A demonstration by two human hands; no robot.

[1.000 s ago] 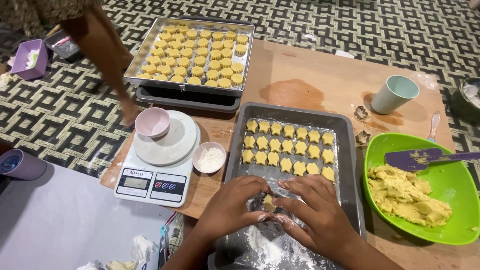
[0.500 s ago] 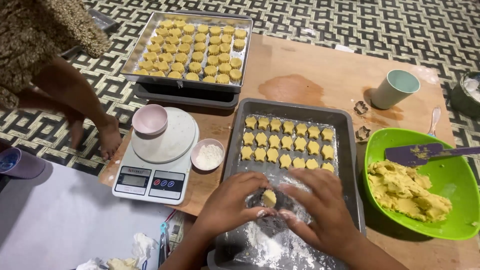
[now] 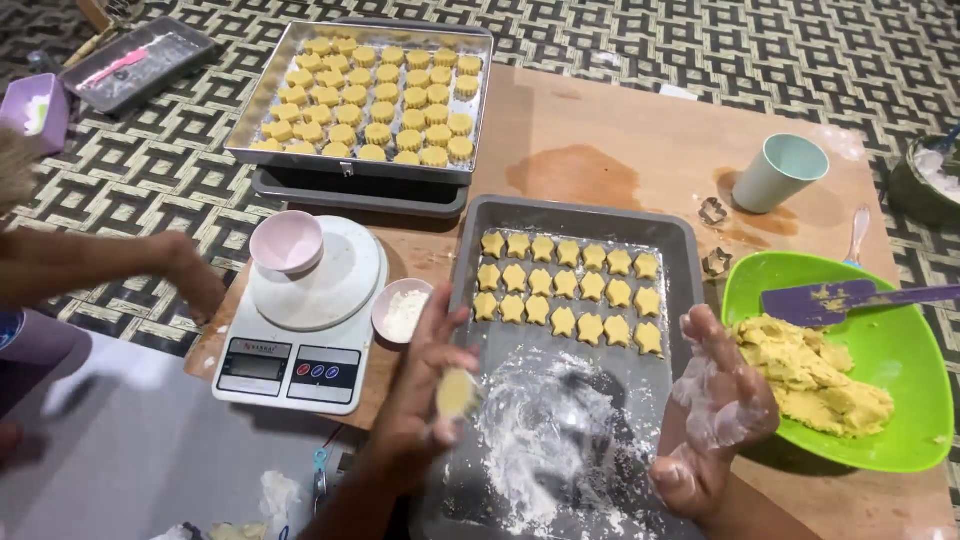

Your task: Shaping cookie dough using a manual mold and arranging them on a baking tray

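Fingers of left hand (image 3: 425,395) pinched on one flattened dough piece (image 3: 456,393) above floured near end of grey tray (image 3: 560,500); right hand (image 3: 715,410) spread open, floury, holding nothing. Beyond, on same tray, three rows of six star cookies (image 3: 565,290). Far edge: second tray (image 3: 290,150), full.

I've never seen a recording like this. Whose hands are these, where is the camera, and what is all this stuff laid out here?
There is no machine: a person wears a camera on the head, looking down at their own bare hands. The left hand holds a small flat piece of yellow dough. The right hand, dusted white with flour, is open and holds nothing. Below them lies a grey baking tray with rows of star-shaped dough pieces and scattered flour. To the right is a green bowl of dough with a purple spatula. To the left stands a white kitchen scale. Farther off is a full tray of round pieces. Another person's arm reaches in at the left.
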